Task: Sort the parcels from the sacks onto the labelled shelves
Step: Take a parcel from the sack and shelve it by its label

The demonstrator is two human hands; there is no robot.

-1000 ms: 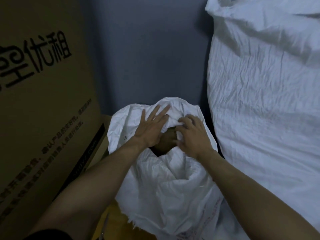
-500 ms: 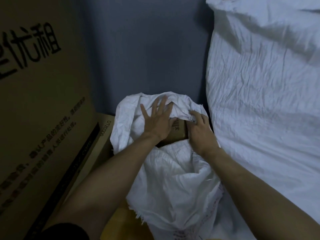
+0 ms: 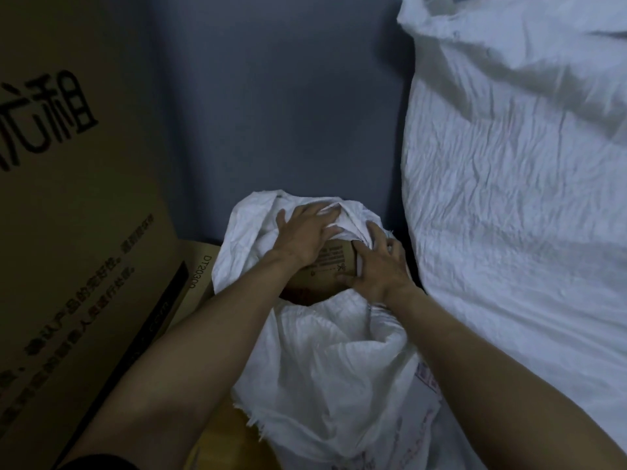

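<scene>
Head: left hand [image 3: 303, 237] presses parcel [image 3: 327, 268] in sack [image 3: 325, 368], right hand [image 3: 378, 266] grips.

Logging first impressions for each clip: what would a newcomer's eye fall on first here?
Two bare hands meet at centre in the mouth of a small crumpled white woven sack: the left hand lies spread over a brown cardboard parcel with printed text, and the right hand grips its right end. A much larger white sack fills the right side, and a tall brown cardboard box with black characters fills the left.
</scene>
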